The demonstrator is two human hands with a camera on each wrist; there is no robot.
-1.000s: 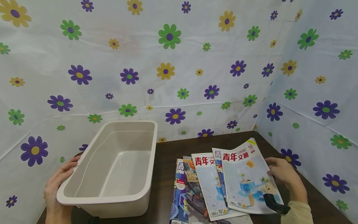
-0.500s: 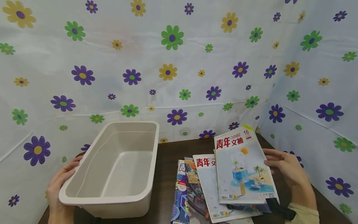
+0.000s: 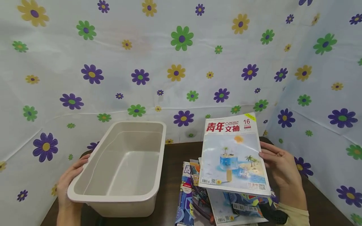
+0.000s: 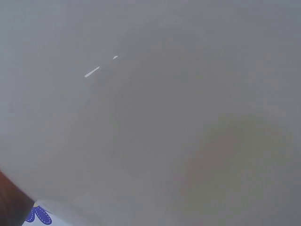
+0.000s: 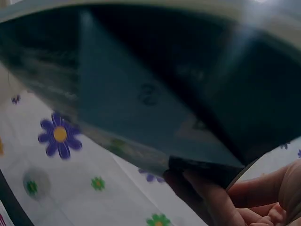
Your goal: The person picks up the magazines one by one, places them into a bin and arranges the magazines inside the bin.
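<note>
A beige plastic tub [image 3: 124, 175] stands at the left in the head view. My left hand [image 3: 70, 182] holds its left side, fingers lying along the outer rim. The left wrist view is filled by the pale tub wall [image 4: 150, 108]. To the right, my right hand [image 3: 280, 163] pinches the right edge of a magazine [image 3: 232, 163] with a blue ice-pop beach cover, lifted above the others. From below, the right wrist view shows the raised magazine [image 5: 141, 94] with its pages sagging, and the fingers [image 5: 221, 202] at its edge.
Several overlapping magazines lie on the dark table [image 3: 172, 188] beneath the lifted one, including one with a purple-blue cover [image 3: 185, 194]. Flower-printed white cloth [image 3: 181, 94] hangs behind and along the right side.
My right hand has raised the beach-cover magazine off the pile and moved it left, uncovering a blue magazine beneath. My left hand stays on the tub. The head view has shifted slightly.
</note>
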